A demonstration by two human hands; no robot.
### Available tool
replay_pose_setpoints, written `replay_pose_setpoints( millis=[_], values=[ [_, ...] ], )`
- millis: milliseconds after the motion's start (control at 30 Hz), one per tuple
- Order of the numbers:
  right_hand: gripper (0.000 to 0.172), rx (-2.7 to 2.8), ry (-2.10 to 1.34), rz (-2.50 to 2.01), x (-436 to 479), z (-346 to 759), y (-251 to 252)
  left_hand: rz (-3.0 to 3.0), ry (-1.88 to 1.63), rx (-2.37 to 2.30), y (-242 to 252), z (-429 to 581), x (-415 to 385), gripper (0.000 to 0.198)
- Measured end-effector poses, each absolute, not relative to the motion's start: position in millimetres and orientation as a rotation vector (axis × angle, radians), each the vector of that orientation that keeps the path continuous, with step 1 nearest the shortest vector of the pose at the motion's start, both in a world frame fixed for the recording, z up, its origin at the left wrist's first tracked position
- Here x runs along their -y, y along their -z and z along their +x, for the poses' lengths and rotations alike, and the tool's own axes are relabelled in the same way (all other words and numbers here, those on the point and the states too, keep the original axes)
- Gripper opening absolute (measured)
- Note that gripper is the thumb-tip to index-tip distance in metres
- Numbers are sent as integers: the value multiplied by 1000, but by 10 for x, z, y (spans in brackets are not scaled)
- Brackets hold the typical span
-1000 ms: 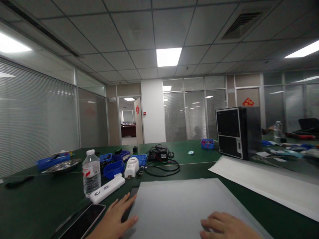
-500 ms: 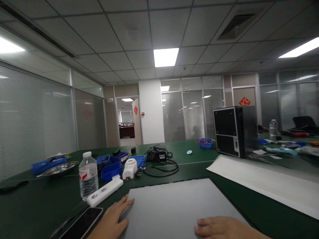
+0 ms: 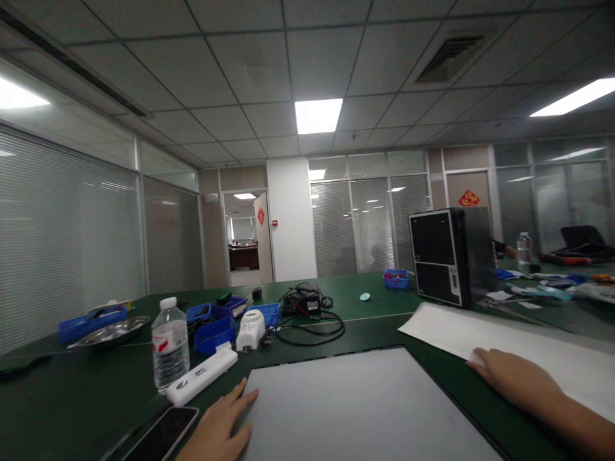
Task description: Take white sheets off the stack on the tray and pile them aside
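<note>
A grey flat panel [image 3: 355,403] with a thin black border lies on the green table in front of me. My left hand [image 3: 223,419] rests on its left edge, fingers spread. To the right, my right hand [image 3: 514,378] is at the near edge of a large white sheet [image 3: 446,330], fingers and thumb closed on that edge. The sheet lies long and slanting towards the right. Beside my left hand is a smartphone [image 3: 166,432] with a dark screen.
A water bottle [image 3: 170,346] and a long white device [image 3: 204,374] stand left of the panel. Beyond are blue trays [image 3: 215,335], a white vented device [image 3: 250,330] and a black adapter with cables [image 3: 307,304]. A black computer tower [image 3: 437,256] stands behind the sheet.
My right hand has left the panel and moved right to the white sheet's edge, closing on it. My left hand stays at the panel's left edge.
</note>
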State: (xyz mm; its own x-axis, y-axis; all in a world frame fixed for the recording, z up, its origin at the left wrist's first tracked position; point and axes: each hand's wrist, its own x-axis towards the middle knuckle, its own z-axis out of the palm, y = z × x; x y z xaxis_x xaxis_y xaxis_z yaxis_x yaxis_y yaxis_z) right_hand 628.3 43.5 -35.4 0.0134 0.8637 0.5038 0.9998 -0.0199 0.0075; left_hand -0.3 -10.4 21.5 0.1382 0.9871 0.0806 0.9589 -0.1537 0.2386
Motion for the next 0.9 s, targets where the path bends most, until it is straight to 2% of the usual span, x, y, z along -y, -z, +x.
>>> replay_pose_setpoints(
  millis=[167,333,500,767,900],
  values=[
    [47,2084,611,-1900,-374,5932,289,2295,-409,-2010,-177,21,85,58],
    [36,2138,640,-1871,-461,5792,317,2306,-447,-1993,-167,13,80,57],
    [53,2005,588,-2005,-496,5919,427,2308,-368,-1990,-189,8,96,58],
    [42,2066,622,-1945,-458,5847,403,2268,-376,-1882,-186,-21,94,59],
    [45,2024,672,-1949,-385,5766,272,2220,-370,-1860,-210,-9,105,63]
  ],
)
